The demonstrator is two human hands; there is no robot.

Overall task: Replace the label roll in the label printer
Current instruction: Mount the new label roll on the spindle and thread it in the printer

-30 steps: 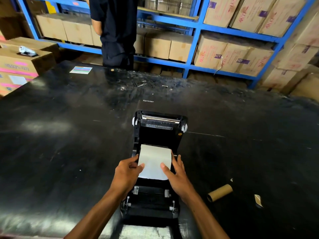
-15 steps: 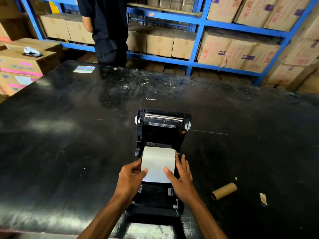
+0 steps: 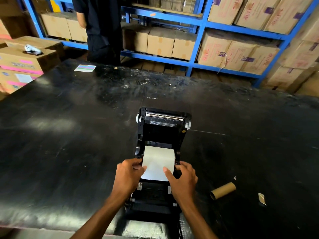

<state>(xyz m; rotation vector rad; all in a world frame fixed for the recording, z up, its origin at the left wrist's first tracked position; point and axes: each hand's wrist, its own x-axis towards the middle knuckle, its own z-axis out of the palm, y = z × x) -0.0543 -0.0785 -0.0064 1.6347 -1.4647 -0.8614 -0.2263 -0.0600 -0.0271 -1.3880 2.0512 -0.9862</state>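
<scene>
**Both hands on the label paper at the open printer**

Nearest the camera, two bare forearms reach in from six o'clock toward the label printer, which sits open on the black worktop just below the middle of the view; the left hand curls at the paper's left edge, thumb on the sheet and fingers tucked against the printer's side wall; the right hand presses its thumb on the lower right corner of the sheet, its other fingers bent over the printer's right wall; whether either hand pinches the paper or only presses it flat, I cannot tell.

The label roll lies in the printer's bay between the two hands, its white paper drawn toward the viewer over the front of the mechanism; beyond it, at twelve o'clock, the printer's lid stands tilted back, a metal bar across its upper edge.

At four o'clock from the printer, well apart from it, an empty cardboard core lies on its side; a small paper scrap rests just beyond it to the right.

Farther off, at eleven o'clock, a coloured card lies near the worktop's far edge; behind that a person in dark clothes stands before blue shelving stacked with cardboard boxes; more boxes pile up at nine o'clock.
</scene>
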